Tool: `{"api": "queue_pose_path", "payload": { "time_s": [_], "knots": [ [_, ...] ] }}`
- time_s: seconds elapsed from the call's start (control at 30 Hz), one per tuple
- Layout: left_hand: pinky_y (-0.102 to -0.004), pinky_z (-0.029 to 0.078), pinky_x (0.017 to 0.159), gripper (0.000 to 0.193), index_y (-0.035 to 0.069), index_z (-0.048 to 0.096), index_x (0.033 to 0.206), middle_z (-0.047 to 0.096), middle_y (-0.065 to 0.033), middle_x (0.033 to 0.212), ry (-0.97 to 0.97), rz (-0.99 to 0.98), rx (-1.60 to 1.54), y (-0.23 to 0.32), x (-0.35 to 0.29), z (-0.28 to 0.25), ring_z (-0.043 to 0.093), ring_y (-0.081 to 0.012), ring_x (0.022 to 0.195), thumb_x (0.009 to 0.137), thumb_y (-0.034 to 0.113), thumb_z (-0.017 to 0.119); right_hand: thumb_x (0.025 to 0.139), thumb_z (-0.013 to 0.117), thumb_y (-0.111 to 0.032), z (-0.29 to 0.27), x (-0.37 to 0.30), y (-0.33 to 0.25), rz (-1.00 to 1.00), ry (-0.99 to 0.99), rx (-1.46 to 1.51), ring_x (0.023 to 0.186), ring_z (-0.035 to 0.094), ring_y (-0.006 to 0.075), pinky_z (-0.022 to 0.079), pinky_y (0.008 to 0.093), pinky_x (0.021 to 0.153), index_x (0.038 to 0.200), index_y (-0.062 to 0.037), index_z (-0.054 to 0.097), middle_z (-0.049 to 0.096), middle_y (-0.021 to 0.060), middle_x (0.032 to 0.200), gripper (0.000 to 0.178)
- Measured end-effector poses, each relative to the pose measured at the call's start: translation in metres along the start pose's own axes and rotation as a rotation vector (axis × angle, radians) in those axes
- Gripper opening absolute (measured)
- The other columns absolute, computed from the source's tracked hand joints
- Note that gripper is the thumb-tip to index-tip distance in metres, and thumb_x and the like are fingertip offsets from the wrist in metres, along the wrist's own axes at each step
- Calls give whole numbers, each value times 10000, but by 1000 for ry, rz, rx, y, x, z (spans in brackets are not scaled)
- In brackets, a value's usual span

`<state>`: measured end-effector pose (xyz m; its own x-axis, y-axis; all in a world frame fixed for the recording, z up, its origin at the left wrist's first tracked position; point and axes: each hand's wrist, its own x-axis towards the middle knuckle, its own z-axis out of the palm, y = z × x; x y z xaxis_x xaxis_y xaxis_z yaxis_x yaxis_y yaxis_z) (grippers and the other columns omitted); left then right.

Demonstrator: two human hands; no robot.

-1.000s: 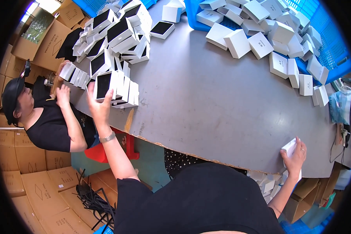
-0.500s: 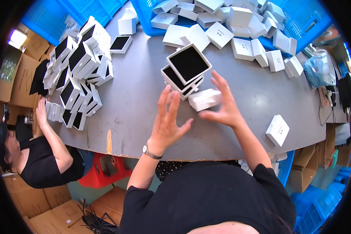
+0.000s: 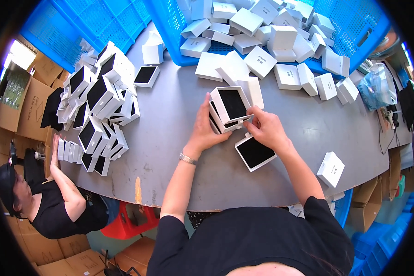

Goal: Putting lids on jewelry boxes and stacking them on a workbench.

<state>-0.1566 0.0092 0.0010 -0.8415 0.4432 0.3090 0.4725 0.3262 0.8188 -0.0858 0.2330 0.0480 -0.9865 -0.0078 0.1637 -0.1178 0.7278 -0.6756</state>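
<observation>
In front of me are two stacked white box trays with black linings; the upper tray (image 3: pixel 232 102) overlaps the lower one. My left hand (image 3: pixel 200 129) is closed round their left side, fingers along the far edge and thumb at the near edge. My right hand (image 3: pixel 267 130) has its fingertips pinched together at the stack's near right corner; what lies between them is hidden. Just below that hand, another black-lined tray (image 3: pixel 255 153) lies on the table, its small tab toward the fingers. A plain white box (image 3: pixel 251 91) stands behind the stack.
Blue crates (image 3: pixel 170 34) with many white boxes stand at the back. A heap of black-lined trays (image 3: pixel 99 94) fills the table's left, where a co-worker's hand (image 3: pixel 54 149) touches a row of white boxes. One closed white box (image 3: pixel 330 169) lies near the right edge.
My hands were spread apart around the stack; now the left grips it and the right pinches at its corner. A black-lined tray now lies below my right hand. The view has shifted slightly.
</observation>
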Motion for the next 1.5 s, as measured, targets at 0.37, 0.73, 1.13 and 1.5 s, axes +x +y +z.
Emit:
{"api": "queue_pose_path", "payload": {
  "time_s": [0.37,0.73,1.13,1.5],
  "knots": [
    [-540,298,1190,891,60,520,1458,446,-181,1507,284,-248,880,-11,-123,-132,308,-411,1458,679,312,873,860,716,-229,38,5,-31,-379,-179,-30,800,694,303,552,426,691,1042,-118,660,708,90,840,220],
    [-528,332,1118,795,95,570,1382,479,-243,1395,250,-64,496,22,-34,-10,414,-415,1366,696,381,853,800,729,-109,-10,18,27,-44,240,45,1169,634,302,499,449,1008,1347,-148,575,715,74,1142,570],
    [-529,325,1145,865,134,554,1430,377,-154,1547,-52,66,360,96,-131,-24,295,-384,1461,658,317,900,849,719,-294,-103,-147,87,359,262,-1025,1375,494,287,342,564,1131,1329,-170,605,607,82,1377,509],
    [-483,422,1054,766,105,565,1274,408,-183,1344,-51,31,426,86,-118,41,445,-395,1266,616,250,930,785,771,-222,-164,-122,157,196,359,-457,1350,489,397,399,455,1130,1376,-88,564,546,217,1425,641]
  ]
}}
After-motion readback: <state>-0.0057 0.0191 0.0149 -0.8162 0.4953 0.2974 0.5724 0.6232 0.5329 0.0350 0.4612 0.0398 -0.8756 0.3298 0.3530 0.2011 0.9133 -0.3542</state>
